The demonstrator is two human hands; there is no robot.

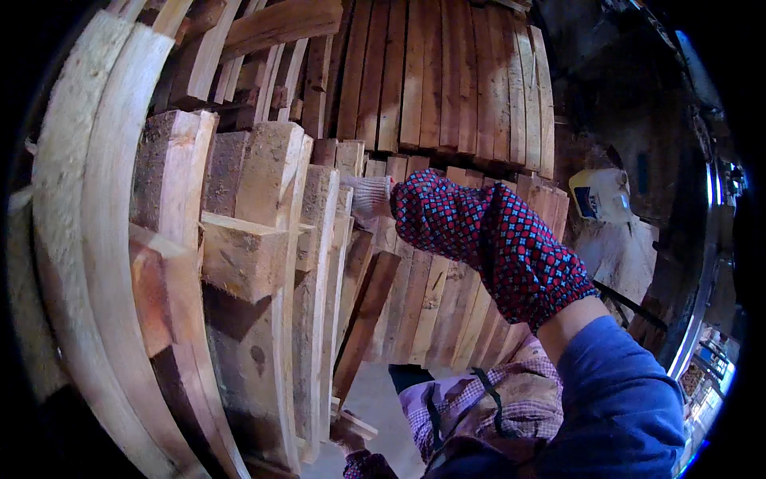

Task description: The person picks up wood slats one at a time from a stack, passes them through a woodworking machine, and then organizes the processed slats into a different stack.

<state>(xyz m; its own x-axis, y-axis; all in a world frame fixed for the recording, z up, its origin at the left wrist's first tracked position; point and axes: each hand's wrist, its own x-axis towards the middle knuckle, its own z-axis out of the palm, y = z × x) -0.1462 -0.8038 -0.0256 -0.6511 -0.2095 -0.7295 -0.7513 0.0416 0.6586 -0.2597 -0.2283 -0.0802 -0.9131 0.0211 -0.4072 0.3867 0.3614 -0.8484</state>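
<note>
My right arm, in a blue sleeve and a red-and-blue patterned sleeve cover, reaches across a stack of planks. At its end is my right hand point(369, 198) in a pale knit glove, against the edges of upright boards point(321, 191); its fingers are hidden. Low in the picture, partly cut off by shadow, is my left hand point(348, 438), beside the end of a light wooden strip point(357, 424); its fingers do not show clearly. Between the two hands a reddish-brown plank point(365, 323) leans at a slant. I cannot tell whether either hand grips it.
Tall, thick boards point(108, 199) stand close on the left, with a short wood block point(242, 254) wedged among them. Rows of stacked planks point(447, 80) fill the far side. At right, a pale plastic jug point(600, 194) sits above a whitish sack point(613, 254).
</note>
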